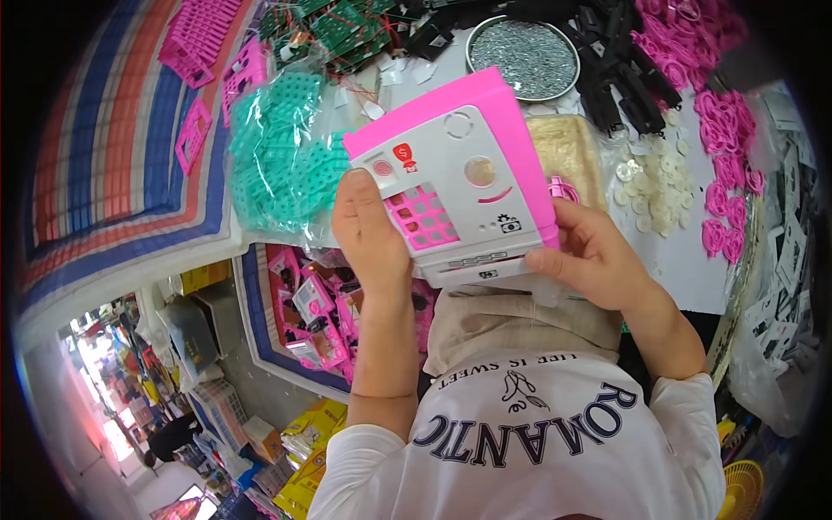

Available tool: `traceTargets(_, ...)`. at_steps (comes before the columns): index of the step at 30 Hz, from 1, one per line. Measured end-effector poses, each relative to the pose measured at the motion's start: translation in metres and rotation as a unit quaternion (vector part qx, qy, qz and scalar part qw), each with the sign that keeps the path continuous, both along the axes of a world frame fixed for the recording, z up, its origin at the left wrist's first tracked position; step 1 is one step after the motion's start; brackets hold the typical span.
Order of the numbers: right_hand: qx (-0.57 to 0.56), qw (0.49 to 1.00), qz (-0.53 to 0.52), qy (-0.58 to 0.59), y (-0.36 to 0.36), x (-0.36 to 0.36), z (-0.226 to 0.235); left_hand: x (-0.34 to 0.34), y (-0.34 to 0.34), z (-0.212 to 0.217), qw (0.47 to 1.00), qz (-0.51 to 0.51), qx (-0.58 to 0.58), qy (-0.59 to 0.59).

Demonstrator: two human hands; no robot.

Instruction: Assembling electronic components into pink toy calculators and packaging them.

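Between my two hands is a pink and white plastic toy money box casing point(459, 230), tilted above the table's near edge. Its white front has a latticed pink window, round openings and a slot along the near edge. My left hand point(373, 227) grips the left side, thumb on the white face and fingers hidden behind. At the near right corner, my right hand point(594, 256) closes on the casing, its thumb on the edge. A small pink looped part point(562, 186) shows just beyond the right hand; whether the fingers touch it is unclear.
Bagged teal lattice parts point(282, 160), green circuit boards point(342, 30) and a round tray of small screws point(524, 61) lie beyond. To the right are black parts point(620, 65), cream discs point(654, 186) and pink loops point(726, 130). A lined bin point(251, 299) holds pink pieces below left.
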State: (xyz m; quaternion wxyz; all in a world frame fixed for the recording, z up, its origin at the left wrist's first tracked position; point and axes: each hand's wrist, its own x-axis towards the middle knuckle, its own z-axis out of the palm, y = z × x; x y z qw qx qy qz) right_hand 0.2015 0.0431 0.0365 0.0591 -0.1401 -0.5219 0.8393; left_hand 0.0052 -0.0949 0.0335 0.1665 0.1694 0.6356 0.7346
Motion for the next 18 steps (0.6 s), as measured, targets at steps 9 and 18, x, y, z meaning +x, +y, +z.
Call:
traceTargets(9,-0.059,0.995,-0.073,0.015,0.005,0.008,0.002,-0.004,0.021,0.015,0.999,-0.04,0.013,-0.025)
traceTargets(18,-0.046,0.997,-0.061,-0.008,-0.007,0.018,-0.001,0.0,0.015,0.008,0.998,-0.048,-0.02,0.029)
